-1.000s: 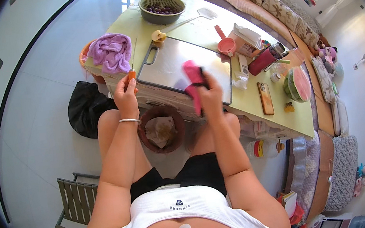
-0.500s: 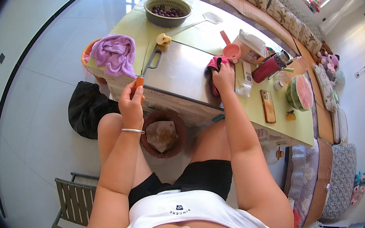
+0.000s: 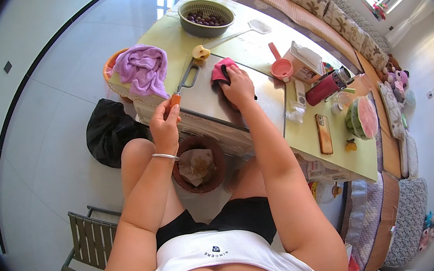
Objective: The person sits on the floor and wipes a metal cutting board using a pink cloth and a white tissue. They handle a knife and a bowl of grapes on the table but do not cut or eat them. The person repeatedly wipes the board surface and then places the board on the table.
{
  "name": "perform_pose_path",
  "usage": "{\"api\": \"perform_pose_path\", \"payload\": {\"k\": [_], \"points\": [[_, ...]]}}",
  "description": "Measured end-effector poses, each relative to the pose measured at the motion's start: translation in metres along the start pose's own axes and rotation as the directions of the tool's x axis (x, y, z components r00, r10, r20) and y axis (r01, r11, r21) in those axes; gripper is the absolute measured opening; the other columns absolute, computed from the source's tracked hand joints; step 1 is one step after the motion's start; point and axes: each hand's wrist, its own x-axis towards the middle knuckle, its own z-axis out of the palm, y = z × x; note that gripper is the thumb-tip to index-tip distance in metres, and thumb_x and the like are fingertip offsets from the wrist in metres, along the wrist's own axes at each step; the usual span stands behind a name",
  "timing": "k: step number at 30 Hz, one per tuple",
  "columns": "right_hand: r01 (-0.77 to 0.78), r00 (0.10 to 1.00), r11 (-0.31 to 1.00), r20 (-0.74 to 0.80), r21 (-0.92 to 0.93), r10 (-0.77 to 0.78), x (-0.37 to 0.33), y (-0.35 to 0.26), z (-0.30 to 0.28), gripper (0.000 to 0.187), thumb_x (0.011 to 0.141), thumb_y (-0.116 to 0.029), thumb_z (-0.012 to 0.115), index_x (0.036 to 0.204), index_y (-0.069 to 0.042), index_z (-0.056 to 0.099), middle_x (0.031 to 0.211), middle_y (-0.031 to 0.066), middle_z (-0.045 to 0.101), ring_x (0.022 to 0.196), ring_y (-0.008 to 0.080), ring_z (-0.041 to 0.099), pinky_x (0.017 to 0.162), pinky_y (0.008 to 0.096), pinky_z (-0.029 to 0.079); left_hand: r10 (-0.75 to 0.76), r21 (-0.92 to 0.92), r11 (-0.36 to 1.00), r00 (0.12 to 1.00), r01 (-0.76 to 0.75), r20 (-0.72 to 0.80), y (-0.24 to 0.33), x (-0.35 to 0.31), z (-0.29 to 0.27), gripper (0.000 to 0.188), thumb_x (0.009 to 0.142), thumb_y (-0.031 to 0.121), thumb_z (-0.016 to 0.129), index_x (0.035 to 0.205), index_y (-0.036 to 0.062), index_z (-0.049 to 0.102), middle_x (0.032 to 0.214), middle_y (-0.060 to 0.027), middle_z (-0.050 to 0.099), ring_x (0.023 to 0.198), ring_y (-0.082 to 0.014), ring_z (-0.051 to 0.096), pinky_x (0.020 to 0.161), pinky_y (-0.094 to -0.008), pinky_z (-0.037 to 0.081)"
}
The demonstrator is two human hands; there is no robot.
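Green table (image 3: 334, 167) crowded; pale cutting board (image 3: 206, 91) at near edge. Purple towel (image 3: 143, 69) draped left of board. Basin of scraps (image 3: 199, 165) on floor between knees. Right hand (image 3: 238, 85) pressed flat on pink cloth (image 3: 220, 70), gripping it at board's far side. Left hand (image 3: 164, 124) clenched on orange handle of peeler (image 3: 183, 82), blade over board. Risk, by judgement: cloth wiped toward blade could snag it, nick fingers; apple piece (image 3: 200, 52) nearby could get knocked off.
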Motion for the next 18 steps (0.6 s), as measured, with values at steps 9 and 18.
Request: {"api": "perform_pose_path", "payload": {"k": [9,18], "points": [[0.253,0.962,0.933,0.041,0.256,-0.272,-0.065,-0.067,-0.022,0.057,0.067,-0.015,0.072,0.123,-0.013,0.063,0.134,0.0094,0.058,0.124,0.0313,0.052,0.104,0.0397,0.044,-0.008,0.041,0.999,0.999,0.009,-0.033,-0.005,0.005,0.0,0.024,0.093,0.009,0.062,0.115,-0.0015,0.064,0.089,-0.0002,0.063,0.07,-0.0058,0.053,0.065,-0.0207,0.044],[0.294,0.953,0.891,-0.034,0.345,-0.301,-0.124,-0.089,-0.046,0.066,0.057,0.004,0.069,0.121,-0.011,0.063,0.127,0.0078,0.062,0.112,0.0303,0.057,0.095,0.0398,0.049,0.043,0.088,0.995,0.998,-0.039,-0.043,-0.017,0.01,-0.004,0.025,0.091,0.01,0.064,0.114,-0.0009,0.066,0.092,-0.0011,0.065,0.068,-0.0057,0.053,0.062,-0.0216,0.045]]}}
